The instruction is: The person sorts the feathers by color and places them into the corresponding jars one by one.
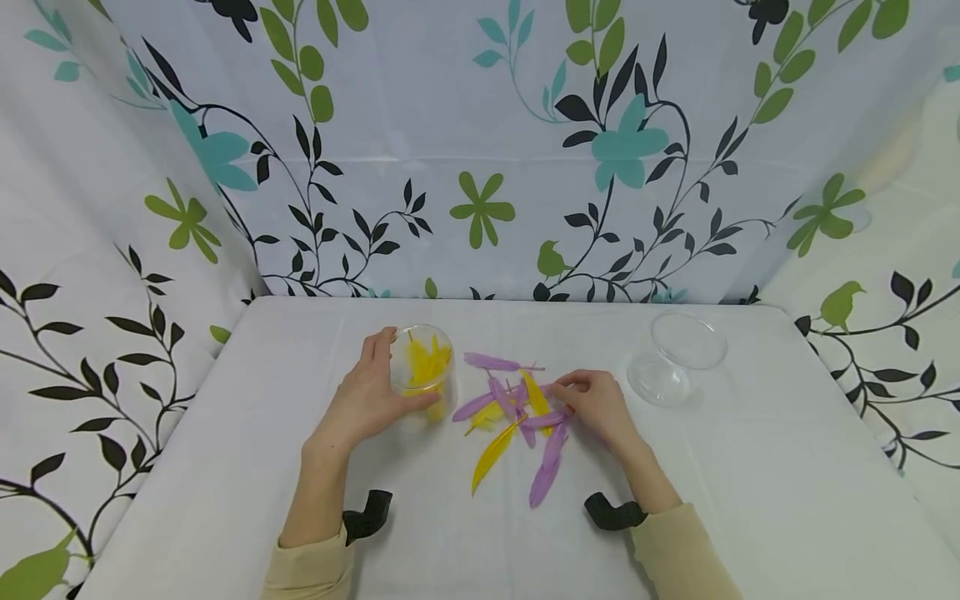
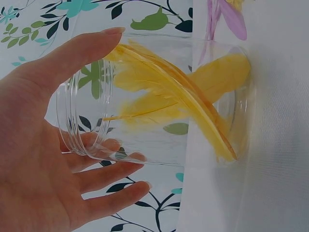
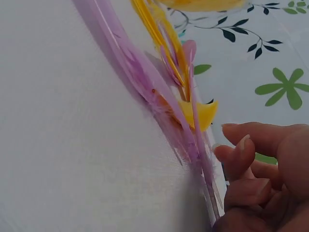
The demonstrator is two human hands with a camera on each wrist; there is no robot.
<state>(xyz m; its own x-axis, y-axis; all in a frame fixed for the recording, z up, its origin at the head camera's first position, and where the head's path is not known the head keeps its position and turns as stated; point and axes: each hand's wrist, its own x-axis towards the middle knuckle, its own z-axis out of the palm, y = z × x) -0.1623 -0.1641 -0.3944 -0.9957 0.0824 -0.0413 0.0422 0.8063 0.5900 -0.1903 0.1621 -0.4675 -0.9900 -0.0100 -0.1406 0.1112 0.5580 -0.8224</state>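
1. Left hand [image 1: 365, 400] is gripping a clear plastic jar [image 1: 423, 369] standing on the white table [image 1: 750, 483], fingers curled round its wall; yellow feathers [image 2: 169, 96] are sitting inside.
2. Right hand [image 1: 596, 404] is resting with curled fingertips [image 3: 236, 150] touching the loose purple and yellow feathers [image 1: 517, 417] beside the jar; whether it is pinching one cannot be told.
3. Second clear jar [image 1: 675, 358] is lying tilted, well apart to the right.
4. No writing is showing on either jar.
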